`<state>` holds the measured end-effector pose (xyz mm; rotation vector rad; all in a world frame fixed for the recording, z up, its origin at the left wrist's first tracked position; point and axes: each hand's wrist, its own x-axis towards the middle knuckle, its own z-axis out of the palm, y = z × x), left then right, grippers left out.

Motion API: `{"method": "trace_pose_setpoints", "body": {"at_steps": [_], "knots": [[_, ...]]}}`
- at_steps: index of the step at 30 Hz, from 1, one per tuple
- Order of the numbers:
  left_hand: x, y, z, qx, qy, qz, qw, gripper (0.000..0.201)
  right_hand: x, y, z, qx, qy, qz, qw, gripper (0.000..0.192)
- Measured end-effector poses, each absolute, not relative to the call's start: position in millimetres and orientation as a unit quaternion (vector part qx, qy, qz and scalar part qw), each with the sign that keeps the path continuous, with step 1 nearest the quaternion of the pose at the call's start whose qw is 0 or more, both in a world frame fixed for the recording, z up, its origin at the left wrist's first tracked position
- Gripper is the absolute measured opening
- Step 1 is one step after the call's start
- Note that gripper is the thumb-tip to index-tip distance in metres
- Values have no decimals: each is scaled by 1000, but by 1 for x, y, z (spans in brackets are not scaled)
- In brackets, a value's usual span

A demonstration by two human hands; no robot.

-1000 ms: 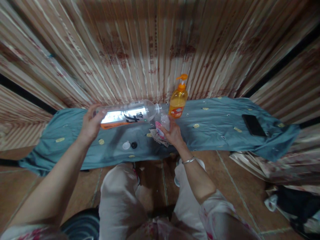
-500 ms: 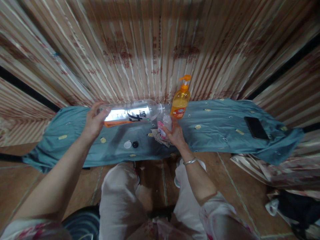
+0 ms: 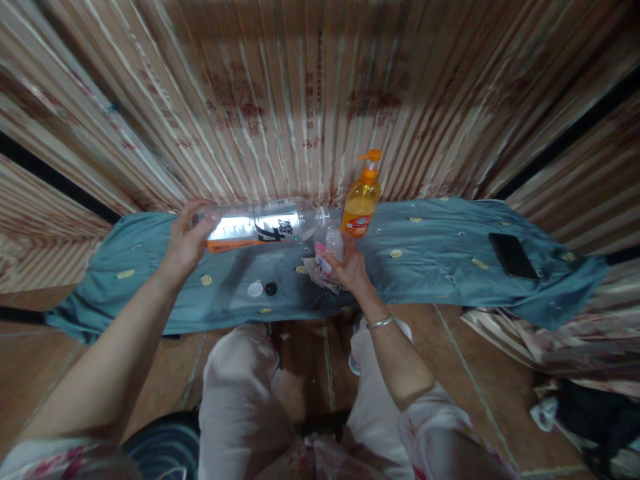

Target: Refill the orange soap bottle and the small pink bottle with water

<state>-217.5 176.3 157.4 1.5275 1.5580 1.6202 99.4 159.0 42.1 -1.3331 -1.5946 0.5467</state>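
My left hand (image 3: 190, 237) grips the base of a large clear plastic bottle (image 3: 255, 227) with a silver and orange label. That bottle lies nearly level in the air, its mouth at the top of a smaller clear bottle (image 3: 327, 250) with a pink label. Around the smaller bottle, which stands on a crumpled beige cloth (image 3: 320, 279), my right hand (image 3: 353, 267) is closed. Just behind it is an orange pump bottle (image 3: 360, 207) of yellow liquid. A white cap (image 3: 255, 289) and a black cap (image 3: 271, 289) lie to the left.
A teal patterned cloth (image 3: 425, 267) covers the narrow table. A black phone (image 3: 513, 256) rests toward its right end. Striped curtains (image 3: 310, 100) hang behind and at both sides. A dark round stool (image 3: 167, 447) is at the lower left.
My left hand and the base of the large bottle have shifted very slightly left. The smaller bottle and my right hand look the same.
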Motion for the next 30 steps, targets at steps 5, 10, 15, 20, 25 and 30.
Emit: {"method": "trace_pose_setpoints", "body": {"at_steps": [5, 10, 15, 20, 25, 30], "knots": [[-211, 173, 162, 546, 556, 590, 212, 48, 100, 160, 40, -547, -647, 229, 479, 80], [-210, 173, 163, 532, 564, 590, 224, 49, 100, 161, 37, -539, -651, 223, 486, 79], [-213, 174, 162, 538, 559, 590, 223, 51, 100, 162, 35, -535, -651, 215, 494, 80], [-212, 173, 166, 535, 566, 588, 218, 52, 100, 161, 38, -537, -653, 222, 486, 77], [-214, 174, 166, 542, 566, 582, 217, 52, 99, 159, 42, -542, -651, 231, 479, 76], [-220, 178, 161, 569, 549, 576, 207, 52, 99, 159, 43, -540, -654, 231, 478, 74]]}}
